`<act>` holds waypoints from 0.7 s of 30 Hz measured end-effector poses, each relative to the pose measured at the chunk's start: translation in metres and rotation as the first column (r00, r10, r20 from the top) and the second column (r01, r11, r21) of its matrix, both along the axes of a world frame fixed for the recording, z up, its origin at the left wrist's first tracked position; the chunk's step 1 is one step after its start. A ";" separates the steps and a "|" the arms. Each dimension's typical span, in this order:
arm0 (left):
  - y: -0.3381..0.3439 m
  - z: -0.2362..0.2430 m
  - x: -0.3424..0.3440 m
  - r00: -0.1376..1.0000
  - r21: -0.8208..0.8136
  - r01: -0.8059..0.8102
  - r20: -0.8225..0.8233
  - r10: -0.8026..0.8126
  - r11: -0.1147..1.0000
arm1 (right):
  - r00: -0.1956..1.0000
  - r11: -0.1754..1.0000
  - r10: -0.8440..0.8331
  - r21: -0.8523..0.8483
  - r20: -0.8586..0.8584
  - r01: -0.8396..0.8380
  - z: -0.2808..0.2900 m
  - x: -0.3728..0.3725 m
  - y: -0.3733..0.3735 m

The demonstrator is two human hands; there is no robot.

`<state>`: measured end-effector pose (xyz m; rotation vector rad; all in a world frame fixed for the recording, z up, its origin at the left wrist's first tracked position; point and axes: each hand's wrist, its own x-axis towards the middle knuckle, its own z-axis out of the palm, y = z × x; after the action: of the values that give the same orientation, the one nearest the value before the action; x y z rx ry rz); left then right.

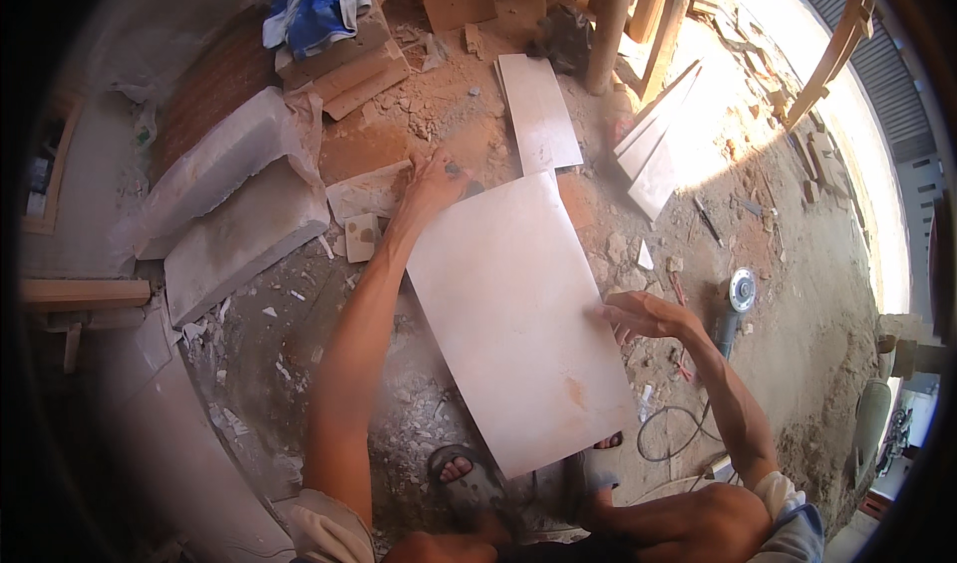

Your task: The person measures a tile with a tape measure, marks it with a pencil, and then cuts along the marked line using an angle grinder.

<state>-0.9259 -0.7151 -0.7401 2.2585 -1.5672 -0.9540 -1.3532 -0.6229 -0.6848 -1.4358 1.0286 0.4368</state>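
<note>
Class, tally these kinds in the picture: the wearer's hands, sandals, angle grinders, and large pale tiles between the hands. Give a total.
Hands: 2 (left hand, right hand)
Sandals: 2
Angle grinder: 1
Large pale tile: 1
Total: 6

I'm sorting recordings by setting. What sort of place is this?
Probably a building or renovation site: broken rubble is strewn over the dusty ground, what looks like an angle grinder lies on the right, and a large pale tile-like panel is in front of the person.
</note>
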 end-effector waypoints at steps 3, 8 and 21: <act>0.001 -0.024 0.010 0.984 0.135 -0.077 0.170 0.053 0.988 | 0.980 0.983 0.106 -0.132 -0.168 -0.129 0.021 0.035 0.016; -0.016 -0.033 0.027 1.000 0.096 -0.031 0.004 0.031 0.995 | 0.976 0.942 -0.200 -0.255 0.090 0.217 0.007 -0.003 0.056; 0.013 0.010 -0.012 0.966 -0.762 0.229 0.255 -0.044 0.606 | 0.929 0.909 -0.338 -0.202 0.153 0.364 -0.005 0.007 0.014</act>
<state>-0.9374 -0.7024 -0.7297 1.6222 -1.7794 0.0426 -1.3460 -0.6084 -0.6901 -1.4171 1.2432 -0.0289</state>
